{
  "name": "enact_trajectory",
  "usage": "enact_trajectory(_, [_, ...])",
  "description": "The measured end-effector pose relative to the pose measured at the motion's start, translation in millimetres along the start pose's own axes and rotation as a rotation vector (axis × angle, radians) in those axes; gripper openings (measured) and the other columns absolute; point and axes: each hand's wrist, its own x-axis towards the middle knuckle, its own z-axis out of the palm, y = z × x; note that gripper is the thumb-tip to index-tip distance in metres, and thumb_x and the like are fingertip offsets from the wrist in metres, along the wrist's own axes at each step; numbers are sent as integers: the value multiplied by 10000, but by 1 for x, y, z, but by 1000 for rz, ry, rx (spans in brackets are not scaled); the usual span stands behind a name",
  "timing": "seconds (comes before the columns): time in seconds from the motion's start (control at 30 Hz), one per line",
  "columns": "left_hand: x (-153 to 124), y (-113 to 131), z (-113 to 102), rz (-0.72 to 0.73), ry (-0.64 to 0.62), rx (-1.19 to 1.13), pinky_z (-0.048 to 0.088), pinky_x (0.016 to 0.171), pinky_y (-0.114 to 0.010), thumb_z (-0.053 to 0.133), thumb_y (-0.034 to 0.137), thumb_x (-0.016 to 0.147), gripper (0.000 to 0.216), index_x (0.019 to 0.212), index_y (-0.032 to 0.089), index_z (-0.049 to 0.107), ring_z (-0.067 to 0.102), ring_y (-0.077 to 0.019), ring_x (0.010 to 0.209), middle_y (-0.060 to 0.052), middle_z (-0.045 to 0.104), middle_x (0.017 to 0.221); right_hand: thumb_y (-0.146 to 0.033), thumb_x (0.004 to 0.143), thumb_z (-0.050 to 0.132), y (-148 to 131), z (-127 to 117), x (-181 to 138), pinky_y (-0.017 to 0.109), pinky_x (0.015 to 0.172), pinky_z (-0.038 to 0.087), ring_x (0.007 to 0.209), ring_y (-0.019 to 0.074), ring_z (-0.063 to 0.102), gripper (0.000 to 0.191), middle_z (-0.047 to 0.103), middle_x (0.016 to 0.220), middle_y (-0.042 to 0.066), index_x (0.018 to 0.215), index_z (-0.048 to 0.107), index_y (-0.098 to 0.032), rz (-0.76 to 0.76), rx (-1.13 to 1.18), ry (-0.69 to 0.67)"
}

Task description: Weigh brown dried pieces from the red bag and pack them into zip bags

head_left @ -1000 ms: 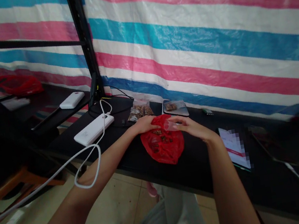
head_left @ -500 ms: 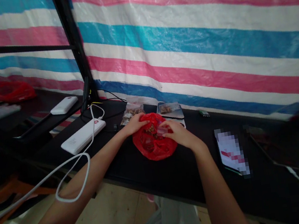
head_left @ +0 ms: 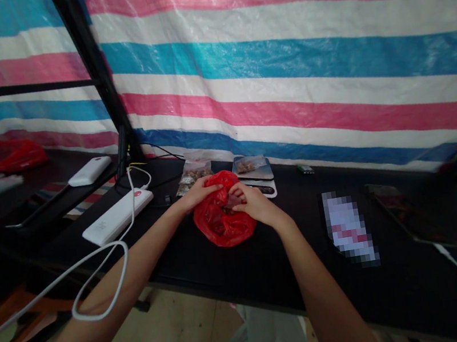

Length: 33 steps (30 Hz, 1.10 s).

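A red plastic bag (head_left: 226, 232) sits with its mouth open on the black table, brown bits just showing inside. My left hand (head_left: 198, 194) grips its far left rim, thumb over the edge. At the right of the opening, my right hand (head_left: 255, 204) has its fingers closed on a small clear plastic bag (head_left: 233, 199), mostly hidden by the fingers and red film. Behind my left hand lie clear bags of brown pieces (head_left: 196, 173). A small digital scale (head_left: 272, 188) stands behind my right hand, a filled clear bag (head_left: 250, 163) on its plate.
A white power bank (head_left: 110, 220) with a looping white cable (head_left: 127, 256) lies left, the cable crossing over my left forearm. Right are a blurred-out phone (head_left: 349, 227) and a dark phone (head_left: 409, 214) on a cable. Striped sheeting (head_left: 282, 70) hangs behind the table.
My right hand has moved deeper into the red bag's mouth, taking the small clear bag with it. The opening looks narrower. The camera view has shifted slightly.
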Motion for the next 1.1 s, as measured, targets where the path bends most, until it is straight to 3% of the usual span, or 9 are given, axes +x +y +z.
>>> enact_trajectory(0.23, [0, 0, 0, -13, 59, -20, 483, 636, -261, 704, 307, 624, 437, 993, 111, 578, 613, -139, 643, -44, 669, 813, -48, 618, 597, 4, 0, 1, 326, 771, 440, 816, 145, 566, 339, 573, 892, 4, 907, 516, -205, 35, 57, 1])
enact_trajectory(0.47, [1, -4, -4, -21, -1, -116, 489, 665, -262, 692, 315, 649, 429, 1020, 134, 577, 620, -140, 671, -46, 675, 845, -54, 610, 585, -3, -2, 0, 327, 781, 446, 833, 151, 562, 325, 572, 855, 1, 893, 528, -202, 39, 103, 11])
enact_trajectory(0.6, [-3, 2, -3, -72, 25, -173, 492, 663, -244, 696, 329, 645, 403, 988, 144, 597, 624, -137, 684, -48, 680, 859, -86, 604, 601, 2, -3, 0, 312, 740, 464, 804, 146, 574, 322, 556, 889, 1, 887, 515, -214, 55, 275, -55])
enact_trajectory(0.83, [-8, 7, -5, -72, -43, -154, 490, 700, -255, 687, 393, 640, 481, 1046, 159, 584, 635, -158, 744, -68, 672, 944, -188, 506, 744, 9, -6, 2, 303, 726, 475, 760, 140, 586, 402, 551, 868, -19, 835, 516, -225, 79, 544, -87])
enact_trajectory(1.1, [-8, 2, -26, -38, -63, -19, 470, 762, -268, 635, 332, 666, 386, 1018, 184, 584, 622, -177, 828, -31, 670, 924, -216, 527, 770, -1, -19, -9, 345, 854, 445, 916, 187, 596, 439, 625, 950, 14, 916, 568, -230, 66, 696, -79])
